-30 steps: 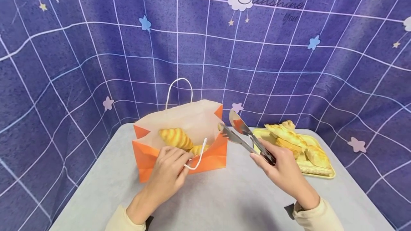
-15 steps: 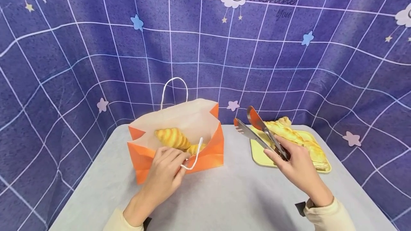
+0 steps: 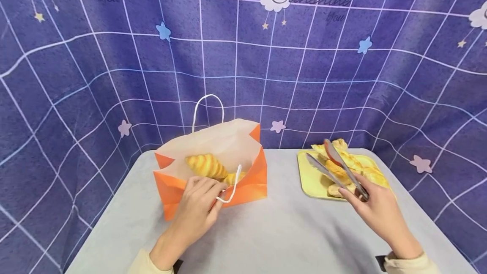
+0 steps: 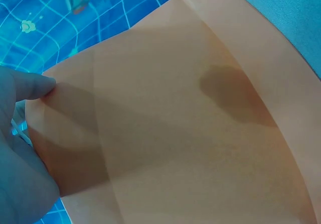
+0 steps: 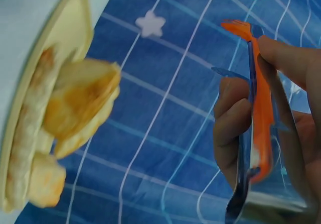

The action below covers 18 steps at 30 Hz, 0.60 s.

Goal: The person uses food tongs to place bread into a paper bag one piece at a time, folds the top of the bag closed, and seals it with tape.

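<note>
An orange paper bag with a pale inside stands with its mouth spread. Inside it lie a croissant-like bread and part of another bread. My left hand pinches the bag's near rim beside a white cord handle; the left wrist view shows the fingers on the bag's wall. Metal tongs are held in my right hand, their arms apart with nothing between the tips. Those tips hover over a yellow tray of several breads.
A grey tabletop lies under the bag and tray. Behind it hangs a purple-blue grid-patterned curtain, which also closes in both sides. The bag's far white handle stands upright.
My right hand has carried the spread tongs rightward, from beside the bag's mouth to over the yellow tray. The left hand keeps its hold on the bag's rim.
</note>
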Available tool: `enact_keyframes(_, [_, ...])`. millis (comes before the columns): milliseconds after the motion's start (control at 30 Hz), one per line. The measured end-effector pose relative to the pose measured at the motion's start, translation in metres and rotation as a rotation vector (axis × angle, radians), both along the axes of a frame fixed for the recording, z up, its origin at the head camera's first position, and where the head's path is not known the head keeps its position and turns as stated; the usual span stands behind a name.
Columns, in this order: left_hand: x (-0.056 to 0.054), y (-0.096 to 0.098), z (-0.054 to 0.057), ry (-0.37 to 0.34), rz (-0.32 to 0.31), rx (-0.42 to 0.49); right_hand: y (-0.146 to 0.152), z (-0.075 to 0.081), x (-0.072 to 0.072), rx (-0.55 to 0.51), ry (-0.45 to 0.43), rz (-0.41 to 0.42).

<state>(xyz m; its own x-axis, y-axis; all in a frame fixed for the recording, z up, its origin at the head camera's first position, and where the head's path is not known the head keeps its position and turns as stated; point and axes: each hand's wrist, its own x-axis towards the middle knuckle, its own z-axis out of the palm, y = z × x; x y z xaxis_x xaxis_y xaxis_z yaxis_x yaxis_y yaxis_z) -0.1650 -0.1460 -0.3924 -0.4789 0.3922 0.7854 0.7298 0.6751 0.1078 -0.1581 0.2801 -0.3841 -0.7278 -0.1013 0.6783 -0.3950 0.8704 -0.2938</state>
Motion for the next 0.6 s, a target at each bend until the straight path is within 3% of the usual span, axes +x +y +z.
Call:
enact_keyframes(167, [0.001,0.002,-0.002,0.011,0.002,0.008,0.024,-0.011,0.006,0.021,-0.03,-0.084])
enact_keyframes(600, [-0.001,0.005,-0.003,0.037,-0.001,0.017,0.057,-0.038,0.01,0.05,-0.165,-0.183])
